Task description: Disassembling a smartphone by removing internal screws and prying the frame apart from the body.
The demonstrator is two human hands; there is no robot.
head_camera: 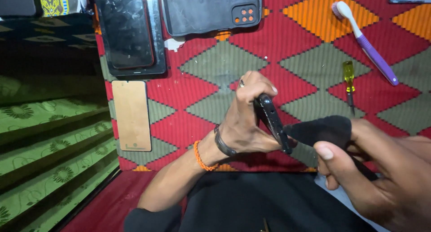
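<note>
Far left: green floral-patterned cloth (49,142) lay in folds, in shadow. Next to it, on the red diamond-patterned mat (296,48), a tan rectangular panel (131,116) lay flat, phone-shaped. Above it, a black smartphone (128,30) lay face up on a slightly larger dark panel, glass smudged. To its right, a black phone case (211,10) with orange-ringed camera holes lay flat, a small white scrap (173,44) just below its lower left corner.

Centre: left hand (242,120) was raised above the mat, fingers curled tight around a dark phone (272,120) held edge-on, tilted, thumb at its lower end. Ring on one finger, black band and orange beaded bracelet (202,156) on the wrist.

Right of that: right hand (381,169) was close to the camera, thumb and fingers pinched on a black cloth pad (321,129), its tip touching the phone's lower edge. A thin dark piece ran under the fingers; couldn't tell what it was.

Far right, on the mat: a yellow-handled screwdriver (349,85) pointing down, and a purple-and-white toothbrush (366,41) lying diagonally, well apart from the hands. Black garment (251,205) filled the bottom.
</note>
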